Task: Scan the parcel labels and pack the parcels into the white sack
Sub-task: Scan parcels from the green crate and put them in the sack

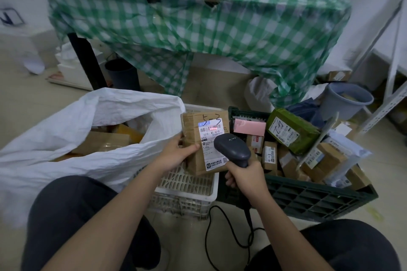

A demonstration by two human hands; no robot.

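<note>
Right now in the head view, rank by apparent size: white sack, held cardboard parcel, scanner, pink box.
1. White sack, by far the largest.
2. Cardboard parcel.
3. Scanner and pink box look alike; the scanner sits nearer the camera, so unranked.

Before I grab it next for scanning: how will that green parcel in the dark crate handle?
The green parcel looks like a soft plastic mailer, so it probably flexes and sags. Its wrinkled film may be slippery. It leans on other parcels in the dark crate, so lifting it could shift them.

Sack (pixel 66 138) left, basket (pixel 189 191) middle, parcel crate (pixel 308 198) right, table (pixel 198 17) behind.
</note>
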